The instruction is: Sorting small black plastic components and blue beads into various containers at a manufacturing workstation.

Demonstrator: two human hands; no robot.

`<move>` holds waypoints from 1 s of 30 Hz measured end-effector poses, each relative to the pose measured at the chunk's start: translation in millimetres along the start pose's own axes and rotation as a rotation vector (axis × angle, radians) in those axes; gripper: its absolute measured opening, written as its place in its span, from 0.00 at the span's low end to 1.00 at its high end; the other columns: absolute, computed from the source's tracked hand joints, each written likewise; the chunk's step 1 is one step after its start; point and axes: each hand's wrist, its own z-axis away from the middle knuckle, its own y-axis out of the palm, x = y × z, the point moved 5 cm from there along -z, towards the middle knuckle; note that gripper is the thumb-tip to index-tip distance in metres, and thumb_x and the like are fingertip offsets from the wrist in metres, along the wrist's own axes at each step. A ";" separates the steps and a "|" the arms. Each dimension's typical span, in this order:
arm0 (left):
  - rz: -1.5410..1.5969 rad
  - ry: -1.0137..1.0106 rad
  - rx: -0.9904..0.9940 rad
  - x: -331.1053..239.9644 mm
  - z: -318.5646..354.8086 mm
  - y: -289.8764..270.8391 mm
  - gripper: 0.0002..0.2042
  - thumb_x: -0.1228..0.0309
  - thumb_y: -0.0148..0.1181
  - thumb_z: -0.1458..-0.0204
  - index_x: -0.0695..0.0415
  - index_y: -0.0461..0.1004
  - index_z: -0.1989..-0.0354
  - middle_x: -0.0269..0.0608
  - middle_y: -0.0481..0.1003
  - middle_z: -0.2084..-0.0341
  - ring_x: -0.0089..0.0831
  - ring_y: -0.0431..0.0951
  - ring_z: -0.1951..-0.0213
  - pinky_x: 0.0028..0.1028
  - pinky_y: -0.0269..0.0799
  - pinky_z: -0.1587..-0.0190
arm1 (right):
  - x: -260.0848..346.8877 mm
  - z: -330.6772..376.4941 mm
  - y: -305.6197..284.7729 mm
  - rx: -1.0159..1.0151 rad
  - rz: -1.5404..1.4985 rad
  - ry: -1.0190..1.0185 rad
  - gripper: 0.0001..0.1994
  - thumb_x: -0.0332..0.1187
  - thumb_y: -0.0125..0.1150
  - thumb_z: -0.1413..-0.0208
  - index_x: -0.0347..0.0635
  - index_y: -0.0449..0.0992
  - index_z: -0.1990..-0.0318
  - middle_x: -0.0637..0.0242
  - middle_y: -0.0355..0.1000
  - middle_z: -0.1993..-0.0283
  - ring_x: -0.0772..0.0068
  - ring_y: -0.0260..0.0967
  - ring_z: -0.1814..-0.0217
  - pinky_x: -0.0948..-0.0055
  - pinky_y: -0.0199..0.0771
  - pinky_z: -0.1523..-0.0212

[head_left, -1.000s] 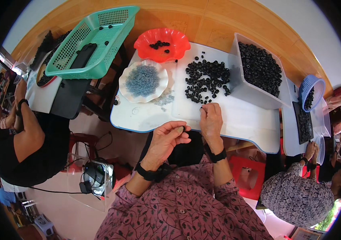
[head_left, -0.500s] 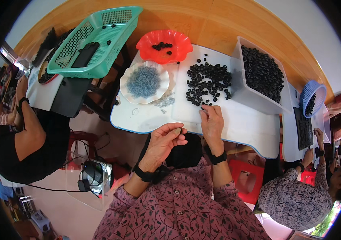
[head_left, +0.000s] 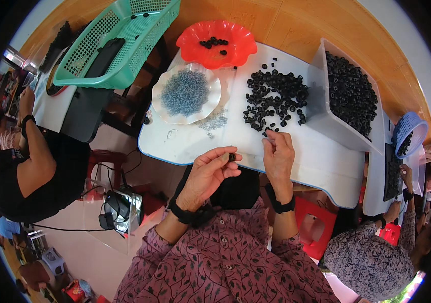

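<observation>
My left hand (head_left: 208, 174) is closed, with thumb and fingers pinching a small black round part (head_left: 232, 157) above the table's near edge. My right hand (head_left: 279, 156) has its thumb and forefinger pinched on a small black piece (head_left: 265, 133) at the near edge of a loose pile of black ring-like parts (head_left: 276, 93); the fingertips partly hide it. The pile lies on the white table (head_left: 175, 144). To its left stands a white scalloped dish (head_left: 158, 108) full of small clear bluish pieces, with some spilled beside it.
A red scalloped bowl (head_left: 248, 46) with several black parts sits at the back. A clear bin (head_left: 321, 111) heaped with black parts stands right of the pile. A green basket (head_left: 86, 80) is at the far left. People work at tables on both sides; a blue basket (head_left: 398, 123) is at right.
The view has shifted, so the table and its things sit slightly differently in the picture. The part in my left hand shows more clearly; my right hand stays at the pile's near edge.
</observation>
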 end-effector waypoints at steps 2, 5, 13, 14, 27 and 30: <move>0.016 -0.005 -0.003 0.9 -2.0 -0.7 0.13 0.76 0.49 0.39 0.68 0.70 0.48 0.53 0.75 0.58 0.26 0.78 0.64 0.29 0.80 0.57 | 0.5 -0.8 -0.2 0.011 -0.018 0.014 0.09 0.22 0.60 0.50 0.38 0.76 0.60 0.60 0.69 0.63 0.63 0.72 0.69 0.69 0.72 0.68; 0.036 -0.003 -0.018 1.5 -5.2 -1.5 0.14 0.76 0.49 0.39 0.68 0.70 0.48 0.54 0.75 0.56 0.26 0.77 0.64 0.30 0.80 0.56 | 0.4 -3.0 -0.9 0.026 -0.042 0.032 0.09 0.21 0.60 0.49 0.37 0.76 0.60 0.59 0.69 0.64 0.64 0.72 0.69 0.70 0.72 0.68; -0.001 -0.008 -0.018 6.8 -9.7 -8.1 0.14 0.77 0.52 0.41 0.67 0.71 0.48 0.48 0.75 0.61 0.25 0.78 0.66 0.29 0.80 0.58 | 1.7 -6.2 -0.6 0.069 -0.065 0.050 0.08 0.22 0.60 0.49 0.37 0.76 0.60 0.59 0.69 0.64 0.66 0.71 0.71 0.71 0.72 0.70; 0.001 -0.012 -0.019 6.3 -9.5 -8.0 0.12 0.78 0.54 0.42 0.67 0.72 0.51 0.47 0.75 0.63 0.26 0.78 0.66 0.28 0.80 0.60 | 3.7 -6.1 -1.2 0.059 -0.044 0.054 0.08 0.21 0.60 0.49 0.37 0.77 0.61 0.59 0.69 0.64 0.66 0.71 0.71 0.71 0.72 0.70; -0.009 0.004 0.322 -25.3 11.0 10.1 0.09 0.76 0.59 0.46 0.67 0.75 0.59 0.56 0.73 0.65 0.34 0.79 0.71 0.31 0.81 0.69 | 64.9 7.8 61.7 0.190 -0.147 -0.169 0.11 0.20 0.65 0.59 0.42 0.77 0.65 0.65 0.67 0.67 0.63 0.70 0.69 0.68 0.71 0.70; -0.017 0.001 0.311 -28.3 13.6 5.5 0.09 0.76 0.59 0.46 0.67 0.75 0.60 0.56 0.73 0.64 0.34 0.79 0.71 0.31 0.81 0.69 | 73.6 6.4 70.9 0.153 -0.022 -0.232 0.11 0.23 0.67 0.59 0.43 0.77 0.65 0.66 0.66 0.68 0.64 0.69 0.69 0.68 0.70 0.71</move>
